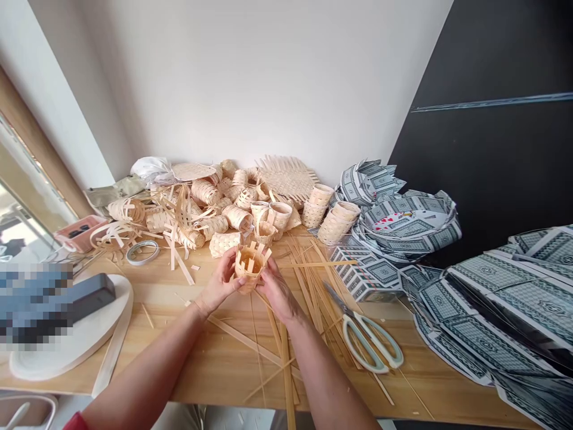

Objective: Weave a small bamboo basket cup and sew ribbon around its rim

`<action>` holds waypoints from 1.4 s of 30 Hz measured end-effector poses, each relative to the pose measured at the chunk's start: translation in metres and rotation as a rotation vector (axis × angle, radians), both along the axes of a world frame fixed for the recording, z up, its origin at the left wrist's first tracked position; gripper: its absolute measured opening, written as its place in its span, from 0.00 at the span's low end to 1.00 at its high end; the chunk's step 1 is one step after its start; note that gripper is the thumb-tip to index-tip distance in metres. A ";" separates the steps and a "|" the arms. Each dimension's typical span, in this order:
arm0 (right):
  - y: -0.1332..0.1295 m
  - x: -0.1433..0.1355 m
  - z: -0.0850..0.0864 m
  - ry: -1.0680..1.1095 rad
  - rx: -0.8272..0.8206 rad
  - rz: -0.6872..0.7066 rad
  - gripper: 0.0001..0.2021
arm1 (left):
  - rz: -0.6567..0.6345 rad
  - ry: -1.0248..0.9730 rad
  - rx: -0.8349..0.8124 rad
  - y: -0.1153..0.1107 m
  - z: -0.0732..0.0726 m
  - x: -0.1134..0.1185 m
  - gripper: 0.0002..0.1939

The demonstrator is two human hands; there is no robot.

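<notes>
Small woven basket [250, 270] held two-handed above the table

Left hand [224, 282]: fingers part-curled, gripping the basket's left side, thumb on near wall. Right hand [276, 291]: fingers bent in against its right side; exact fingertip gap hidden, can't tell. Basket upright, strip ends sticking up at rim. Loose wooden strips [286, 364] under and beside my forearms on the table [201, 382]. Scissors [369, 339] lie right of my right hand, woven pieces [206, 206] piled behind.

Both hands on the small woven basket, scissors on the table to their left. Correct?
No: left hand and right hand are on the small woven basket, but the scissors lie on the table to their right (head view).
</notes>
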State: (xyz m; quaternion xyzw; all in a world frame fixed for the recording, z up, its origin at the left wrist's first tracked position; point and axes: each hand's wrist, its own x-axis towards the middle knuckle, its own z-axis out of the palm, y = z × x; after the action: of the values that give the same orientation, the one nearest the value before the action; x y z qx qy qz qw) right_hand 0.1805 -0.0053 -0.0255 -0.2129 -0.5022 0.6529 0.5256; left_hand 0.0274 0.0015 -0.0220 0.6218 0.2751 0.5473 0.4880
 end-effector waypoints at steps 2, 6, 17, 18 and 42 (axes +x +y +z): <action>0.001 0.000 -0.002 -0.024 0.015 -0.014 0.28 | -0.004 -0.001 0.002 0.002 -0.003 -0.001 0.33; 0.003 0.000 -0.004 -0.074 0.034 -0.055 0.28 | -0.017 0.014 -0.002 0.006 -0.007 -0.004 0.30; 0.005 -0.001 -0.002 -0.137 0.106 -0.096 0.24 | 0.016 0.073 0.012 0.010 -0.009 -0.011 0.28; 0.005 -0.001 -0.003 -0.138 0.116 -0.106 0.24 | 0.031 0.066 0.013 0.009 -0.010 -0.010 0.28; 0.013 -0.004 -0.012 -0.095 0.119 -0.161 0.20 | -0.114 0.001 -0.066 0.014 -0.005 -0.007 0.27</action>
State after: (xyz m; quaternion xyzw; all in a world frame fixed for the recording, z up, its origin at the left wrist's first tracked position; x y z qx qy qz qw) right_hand 0.1769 0.0076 -0.0370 -0.2516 -0.5459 0.5667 0.5635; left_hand 0.0202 0.0156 -0.0272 0.6204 0.2575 0.5089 0.5384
